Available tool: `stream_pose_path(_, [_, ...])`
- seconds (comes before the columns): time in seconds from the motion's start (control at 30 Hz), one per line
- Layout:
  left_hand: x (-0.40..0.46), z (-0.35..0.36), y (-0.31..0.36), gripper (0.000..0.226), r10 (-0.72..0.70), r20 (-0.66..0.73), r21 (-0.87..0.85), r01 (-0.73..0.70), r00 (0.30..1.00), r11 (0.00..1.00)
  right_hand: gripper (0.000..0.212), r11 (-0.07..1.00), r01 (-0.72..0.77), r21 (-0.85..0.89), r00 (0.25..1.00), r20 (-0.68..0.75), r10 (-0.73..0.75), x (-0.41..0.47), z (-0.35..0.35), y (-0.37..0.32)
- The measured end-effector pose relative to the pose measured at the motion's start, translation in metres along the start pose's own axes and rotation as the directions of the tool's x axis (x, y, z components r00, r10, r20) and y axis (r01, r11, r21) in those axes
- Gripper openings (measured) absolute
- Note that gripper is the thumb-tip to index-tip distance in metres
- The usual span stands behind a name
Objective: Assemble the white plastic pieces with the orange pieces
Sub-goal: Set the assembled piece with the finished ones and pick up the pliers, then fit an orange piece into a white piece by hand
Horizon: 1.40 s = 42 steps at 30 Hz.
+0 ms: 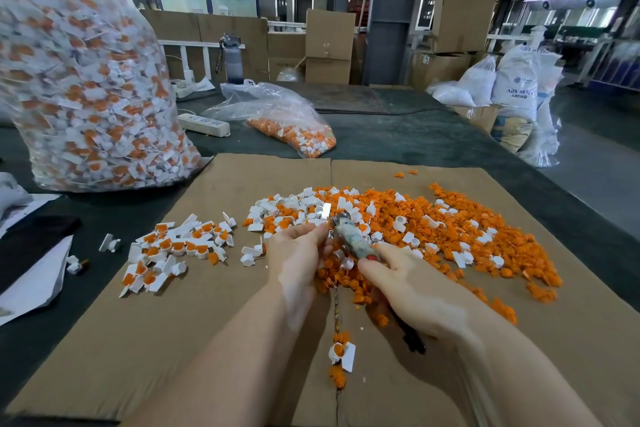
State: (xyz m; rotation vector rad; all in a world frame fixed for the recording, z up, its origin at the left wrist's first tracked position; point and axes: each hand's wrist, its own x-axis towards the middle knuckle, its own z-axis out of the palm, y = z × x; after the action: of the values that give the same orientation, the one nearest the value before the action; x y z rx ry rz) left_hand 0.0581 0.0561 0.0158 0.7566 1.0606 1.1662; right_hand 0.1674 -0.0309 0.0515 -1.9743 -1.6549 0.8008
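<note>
A heap of loose orange pieces (450, 229) mixed with white plastic pieces (287, 210) covers the middle and right of a cardboard sheet (173, 340). My left hand (298, 253) pinches a white piece (326, 211) at its fingertips, held just above the heap. My right hand (412, 291) grips a rod-like tool (349, 239) whose tip touches that white piece. A group of assembled white-and-orange parts (176, 250) lies to the left of my hands. One assembled part (343, 354) lies near the front between my forearms.
A tall clear bag of assembled parts (79, 80) stands at the back left. A smaller bag of orange pieces (291, 125) lies behind the cardboard, beside a power strip (204, 124) and a water bottle (232, 61). White papers (34, 281) lie at the left edge.
</note>
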Motion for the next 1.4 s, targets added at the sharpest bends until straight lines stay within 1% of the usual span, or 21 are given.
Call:
stream_pose_path(0.2, [-0.003,-0.001,-0.003,0.012,0.009,0.015,0.011,-0.01,1.0,1.0,0.026,0.998,0.044,-0.043,0.994,-0.095,-0.047,0.001,0.007,0.006])
stream_pose_path(0.37, [-0.005,-0.004,-0.004,0.007,-0.002,-0.001,-0.027,0.002,1.0,1.0,0.026,0.996,0.059,-0.068,0.976,-0.208,-0.072,0.0,0.014,0.017])
stream_pose_path(0.43, [-0.004,-0.01,-0.006,0.006,0.012,0.004,-0.01,-0.011,1.0,1.0,0.028,0.998,0.023,-0.066,0.957,-0.286,-0.041,0.0,0.012,0.025])
stream_pose_path(0.47, [-0.004,-0.013,-0.009,0.004,0.036,0.02,0.025,-0.037,0.999,0.999,0.029,0.997,-0.003,-0.079,0.943,-0.333,-0.023,0.002,0.009,0.029])
stream_pose_path(0.53, [-0.005,-0.02,-0.015,0.007,0.111,0.063,0.134,-0.119,0.992,0.984,0.036,0.983,-0.091,-0.157,0.907,-0.421,0.017,0.006,0.004,0.04])
stream_pose_path(0.6, [-0.007,-0.024,-0.022,0.009,0.194,0.115,0.248,-0.217,0.974,0.944,0.042,0.928,-0.21,-0.307,0.864,-0.503,0.029,0.01,0.0,0.05])
stream_pose_path(0.67, [-0.01,-0.026,-0.026,0.013,0.263,0.157,0.34,-0.302,0.952,0.891,0.047,0.839,-0.299,-0.455,0.842,-0.539,0.007,0.015,0.0,0.059])
stream_pose_path(0.73, [-0.01,-0.026,-0.029,0.016,0.302,0.192,0.41,-0.356,0.934,0.84,0.051,0.78,-0.339,-0.526,0.842,-0.54,0.002,0.018,0.001,0.065])
stream_pose_path(0.83, [-0.008,-0.026,-0.029,0.019,0.329,0.215,0.5,-0.393,0.92,0.772,0.062,0.685,-0.407,-0.604,0.837,-0.547,0.016,0.019,0.003,0.067])
stream_pose_path(0.87, [-0.008,-0.027,-0.029,0.02,0.332,0.22,0.515,-0.398,0.917,0.759,0.063,0.664,-0.412,-0.624,0.829,-0.56,-0.012,0.019,0.004,0.065])
stream_pose_path(0.9, [-0.008,-0.026,-0.029,0.02,0.33,0.229,0.52,-0.401,0.916,0.754,0.06,0.687,-0.372,-0.624,0.819,-0.569,-0.072,0.019,0.006,0.061])
stream_pose_path(0.93, [-0.008,-0.026,-0.029,0.02,0.325,0.236,0.516,-0.402,0.916,0.757,0.052,0.752,-0.264,-0.603,0.809,-0.564,-0.168,0.021,0.009,0.056])
stream_pose_path(0.97, [-0.009,-0.026,-0.028,0.019,0.317,0.243,0.498,-0.398,0.917,0.77,0.041,0.818,-0.094,-0.568,0.789,-0.544,-0.287,0.023,0.014,0.05])
stream_pose_path(1.0, [-0.009,-0.026,-0.028,0.017,0.311,0.249,0.477,-0.396,0.917,0.784,0.032,0.846,0.086,-0.526,0.756,-0.519,-0.4,0.024,0.022,0.044])
stream_pose_path(1.03, [-0.01,-0.026,-0.028,0.015,0.313,0.256,0.473,-0.4,0.915,0.785,0.027,0.843,0.223,-0.49,0.72,-0.499,-0.481,0.024,0.03,0.037])
stream_pose_path(1.07, [-0.01,-0.027,-0.027,0.014,0.317,0.263,0.482,-0.409,0.911,0.775,0.024,0.827,0.314,-0.466,0.692,-0.484,-0.535,0.025,0.037,0.033])
stream_pose_path(1.13, [-0.011,-0.03,-0.026,0.016,0.303,0.281,0.476,-0.406,0.911,0.78,0.015,0.825,0.389,-0.41,0.663,-0.497,-0.56,0.027,0.045,0.029])
stream_pose_path(1.2, [-0.013,-0.032,-0.025,0.026,0.249,0.324,0.431,-0.376,0.913,0.82,0.009,0.851,0.405,-0.334,0.653,-0.546,-0.525,0.028,0.048,0.03])
stream_pose_path(1.23, [-0.013,-0.033,-0.026,0.033,0.243,0.356,0.43,-0.389,0.902,0.815,0.007,0.862,0.407,-0.301,0.653,-0.565,-0.505,0.029,0.05,0.031])
stream_pose_path(1.3, [-0.015,-0.032,-0.027,0.037,0.273,0.412,0.493,-0.465,0.869,0.736,0.005,0.87,0.414,-0.268,0.655,-0.576,-0.489,0.029,0.054,0.033])
stream_pose_path(1.4, [-0.016,-0.03,-0.028,0.033,0.324,0.407,0.54,-0.511,0.854,0.669,0.007,0.871,0.419,-0.256,0.636,-0.602,-0.483,0.026,0.058,0.035])
